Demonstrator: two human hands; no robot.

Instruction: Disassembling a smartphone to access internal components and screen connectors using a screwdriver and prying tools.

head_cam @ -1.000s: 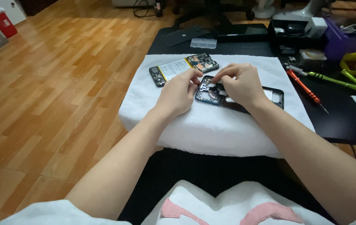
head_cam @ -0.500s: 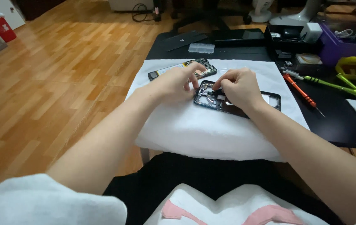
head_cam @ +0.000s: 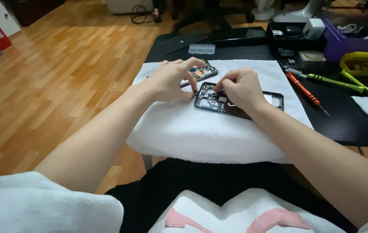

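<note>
Two hands at work over one opened phone frame [head_cam: 235,103], met at its near-left end. Going left to right: wooden floor, then the black worktop [head_cam: 343,125] with a thick white towel [head_cam: 210,133] folded across its front edge. On the towel, left hand [head_cam: 171,82] curled, fingertips bunched and pressed down at the frame's left corner; whether pinching some small part or only steadying, cannot tell. Just behind those fingers, a separate circuit board piece [head_cam: 204,71], partly hidden by the hand. Next, right hand [head_cam: 241,88], fingers drawn together and tipped down onto the frame's upper-left portion, thumb and forefinger closed as if nipping something tiny; too small to make out.

Frame lying flat, long axis running from left to right and slightly away toward the right, dark interior showing. Left end directly under both sets of fingertips; right end bare, reaching out past the right wrist. Both hands about equally near to the working spot, almost touching each other there; right forearm crossing over the frame's middle.

Further right, off the towel: red-handled screwdriver [head_cam: 302,88], green-handled screwdrivers [head_cam: 335,82], yellow tray [head_cam: 365,64], purple bin [head_cam: 352,45], all well apart from the hands.
</note>
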